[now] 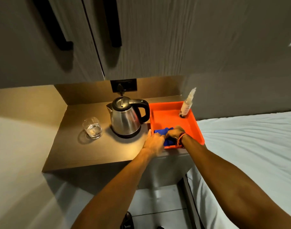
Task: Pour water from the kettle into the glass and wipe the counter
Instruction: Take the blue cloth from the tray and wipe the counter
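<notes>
**Both hands at the cloth in the tray**

Both forearms enter from the bottom edge and converge toward the near end of the tray [170, 113]. The upper arms and elbows are cut off by the frame.

Left hand [155, 142]: extended forward, back of the hand up, over the tray's near-left corner. The thumb points up along the tray's left rim. The fingers are curled down onto the cloth [162, 131]; their tips are hidden under the hand, so it cannot be confirmed whether they grip the cloth or only rest on it.

Right hand [175, 132]: inside the tray, wrist bent, knuckles up. A red-and-orange thread band circles the wrist. The fingers are closed over the cloth, gripping it from above; the fingertips are out of sight.

Cloth: blue, bunched, lying at the near end of the tray. Only its left portion and a patch between the two hands show; the rest is covered.

Tray: orange, on the right end of the table [85, 146], its right edge beside the bed [248, 146]. The near rim is partly hidden by the wrists.

Kettle [126, 118]: steel with a black lid and handle, upright on its base, just left of the tray, handle toward the tray.

Glass [92, 128]: left of the kettle, apart from it, upright, with water in the lower part.

Bottle [186, 104]: upright in the tray's far-right corner. Its label is too blurred to read.

Socket [123, 85]: on the back wall behind the kettle, with a plug in it; the detail is dark.
</notes>
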A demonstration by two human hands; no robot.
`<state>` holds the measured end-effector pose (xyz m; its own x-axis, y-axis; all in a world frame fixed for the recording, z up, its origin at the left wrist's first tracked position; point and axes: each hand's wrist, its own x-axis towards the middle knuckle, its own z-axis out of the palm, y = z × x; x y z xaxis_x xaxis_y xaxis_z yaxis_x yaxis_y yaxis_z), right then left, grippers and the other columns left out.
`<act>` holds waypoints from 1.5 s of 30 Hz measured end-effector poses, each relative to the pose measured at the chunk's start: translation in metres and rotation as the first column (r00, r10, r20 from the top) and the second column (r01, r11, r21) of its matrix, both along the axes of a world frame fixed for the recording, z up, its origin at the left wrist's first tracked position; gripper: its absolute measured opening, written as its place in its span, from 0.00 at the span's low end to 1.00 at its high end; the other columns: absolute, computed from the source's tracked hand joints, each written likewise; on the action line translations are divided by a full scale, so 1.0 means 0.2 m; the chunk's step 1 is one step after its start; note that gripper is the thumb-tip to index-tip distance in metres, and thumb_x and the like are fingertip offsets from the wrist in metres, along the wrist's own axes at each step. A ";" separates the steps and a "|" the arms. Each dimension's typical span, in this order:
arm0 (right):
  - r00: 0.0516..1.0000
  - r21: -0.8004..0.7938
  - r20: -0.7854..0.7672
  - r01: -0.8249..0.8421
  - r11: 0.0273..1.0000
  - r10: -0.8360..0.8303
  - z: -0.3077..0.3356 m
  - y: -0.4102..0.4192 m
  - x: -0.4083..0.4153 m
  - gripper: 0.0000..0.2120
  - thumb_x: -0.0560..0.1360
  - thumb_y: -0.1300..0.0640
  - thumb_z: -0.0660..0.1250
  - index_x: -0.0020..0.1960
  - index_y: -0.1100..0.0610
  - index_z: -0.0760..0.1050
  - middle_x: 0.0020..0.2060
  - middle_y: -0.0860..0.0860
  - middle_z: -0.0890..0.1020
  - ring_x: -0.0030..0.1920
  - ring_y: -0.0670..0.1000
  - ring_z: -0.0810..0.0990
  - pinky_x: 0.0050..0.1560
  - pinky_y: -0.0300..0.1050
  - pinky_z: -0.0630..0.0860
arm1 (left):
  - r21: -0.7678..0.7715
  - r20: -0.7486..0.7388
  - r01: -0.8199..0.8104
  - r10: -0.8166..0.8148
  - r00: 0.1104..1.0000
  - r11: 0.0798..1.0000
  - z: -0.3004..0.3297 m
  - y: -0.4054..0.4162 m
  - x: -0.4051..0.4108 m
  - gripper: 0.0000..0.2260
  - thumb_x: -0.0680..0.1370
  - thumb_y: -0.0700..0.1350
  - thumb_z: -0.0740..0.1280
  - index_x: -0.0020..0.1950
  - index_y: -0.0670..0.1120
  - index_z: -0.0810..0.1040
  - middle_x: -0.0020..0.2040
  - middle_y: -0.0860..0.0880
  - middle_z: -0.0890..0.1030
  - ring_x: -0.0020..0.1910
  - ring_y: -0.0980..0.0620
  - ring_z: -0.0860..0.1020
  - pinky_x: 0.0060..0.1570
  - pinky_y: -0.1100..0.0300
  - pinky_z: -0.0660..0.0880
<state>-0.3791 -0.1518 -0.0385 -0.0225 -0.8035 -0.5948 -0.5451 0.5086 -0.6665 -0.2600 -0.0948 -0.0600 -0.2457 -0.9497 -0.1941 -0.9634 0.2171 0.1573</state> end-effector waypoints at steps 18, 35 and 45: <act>0.808 -0.225 0.580 0.034 0.974 0.106 0.12 0.24 0.56 0.14 0.65 0.71 0.71 0.48 0.58 0.77 0.41 0.53 0.81 0.40 0.49 0.79 0.40 0.42 0.76 | 0.568 -0.823 -0.525 0.440 -0.360 0.634 0.07 0.29 0.52 0.11 0.80 0.46 0.68 0.59 0.43 0.82 0.53 0.42 0.86 0.48 0.47 0.84 0.47 0.55 0.81; 0.591 -0.483 -0.625 -0.806 0.342 0.510 -0.40 0.68 1.19 0.27 0.83 0.48 0.55 0.80 0.52 0.56 0.79 0.57 0.60 0.78 0.61 0.62 0.77 0.58 0.63 | 0.204 -0.657 -0.874 0.724 0.212 0.441 -0.04 0.32 1.40 0.43 0.68 0.47 0.80 0.79 0.44 0.62 0.75 0.41 0.68 0.75 0.40 0.66 0.71 0.44 0.69; 0.524 -0.368 -0.633 -0.851 0.373 0.570 -0.53 0.64 1.20 0.27 0.85 0.44 0.45 0.82 0.47 0.44 0.83 0.49 0.47 0.82 0.54 0.43 0.81 0.56 0.42 | 0.250 -0.780 -0.809 0.605 0.157 0.532 -0.13 0.12 1.49 0.37 0.66 0.39 0.82 0.71 0.46 0.69 0.65 0.44 0.78 0.63 0.44 0.79 0.49 0.59 0.79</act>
<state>-0.1397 -0.0233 -0.1445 0.6565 -0.7483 -0.0947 -0.7364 -0.6086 -0.2956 0.0373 -0.0710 -0.0857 0.6199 -0.7689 -0.1566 -0.2381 -0.3745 0.8962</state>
